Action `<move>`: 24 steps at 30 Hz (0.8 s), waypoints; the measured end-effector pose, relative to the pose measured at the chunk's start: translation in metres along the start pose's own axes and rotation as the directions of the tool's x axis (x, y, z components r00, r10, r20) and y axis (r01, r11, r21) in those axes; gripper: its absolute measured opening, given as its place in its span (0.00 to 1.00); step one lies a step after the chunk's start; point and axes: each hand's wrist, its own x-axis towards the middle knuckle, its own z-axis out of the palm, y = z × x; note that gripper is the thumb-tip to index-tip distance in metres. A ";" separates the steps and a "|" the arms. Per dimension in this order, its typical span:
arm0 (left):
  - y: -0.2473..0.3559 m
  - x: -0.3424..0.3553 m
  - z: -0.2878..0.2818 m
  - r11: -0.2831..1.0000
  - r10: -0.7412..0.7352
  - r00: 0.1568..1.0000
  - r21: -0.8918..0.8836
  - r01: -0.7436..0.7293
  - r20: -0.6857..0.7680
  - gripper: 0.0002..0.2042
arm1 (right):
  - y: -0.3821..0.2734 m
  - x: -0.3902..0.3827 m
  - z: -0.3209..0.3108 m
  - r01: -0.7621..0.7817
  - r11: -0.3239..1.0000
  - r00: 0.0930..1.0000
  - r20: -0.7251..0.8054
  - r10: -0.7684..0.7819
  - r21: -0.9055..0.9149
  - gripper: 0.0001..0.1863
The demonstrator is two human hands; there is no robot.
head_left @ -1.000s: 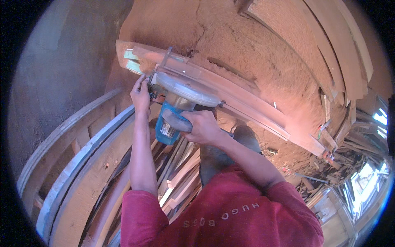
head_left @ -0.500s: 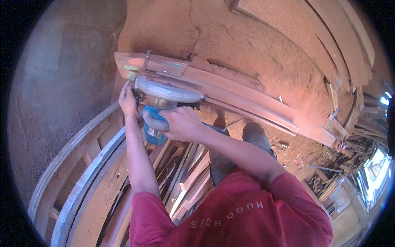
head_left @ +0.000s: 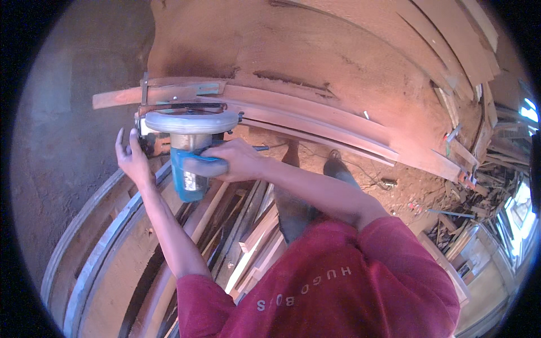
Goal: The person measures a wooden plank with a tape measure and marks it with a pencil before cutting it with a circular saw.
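Note:
A blue circular saw [head_left: 189,174] with a rounded grey blade guard [head_left: 191,121] sits against long reddish planks [head_left: 315,121]. My right hand [head_left: 236,160] is wrapped round its rear handle, with the forearm reaching in from the right. Fingers apart and raised, my left hand [head_left: 134,158] is beside the saw's front end, holding nothing. Beyond the guard, the flat metal base with an upright bar [head_left: 145,89] rests at the plank edge. A plank end [head_left: 112,98] juts out to the left of the saw. The blade is hidden by the guard.
Below the saw, several boards and wooden frames [head_left: 84,298] lean in a stack at left. A dusty wall [head_left: 79,84] rises at far left. Scrap wood [head_left: 501,169] is heaped at right. My feet stand on the dirt floor [head_left: 360,180], where a cable runs.
The saw and my right hand have moved left along the planks. My left hand has come off the saw's front, moving left and spreading its fingers. The left plank end now sticks out farther.

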 end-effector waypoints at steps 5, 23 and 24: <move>0.039 -0.089 0.000 0.979 0.009 0.980 -0.200 0.031 0.199 0.27 | -0.058 -0.092 -0.097 -0.001 0.974 1.000 0.010 0.004 -0.226 0.32; -0.198 -0.515 0.142 0.828 -0.279 0.841 0.560 -0.034 0.463 0.22 | -0.150 -0.659 -0.381 -0.595 0.803 0.224 -0.952 0.207 0.034 0.19; -0.186 -0.538 0.149 0.834 -0.317 0.794 0.551 -0.027 0.518 0.23 | -0.143 -0.697 -0.386 -0.605 0.793 0.180 -0.959 0.218 0.067 0.20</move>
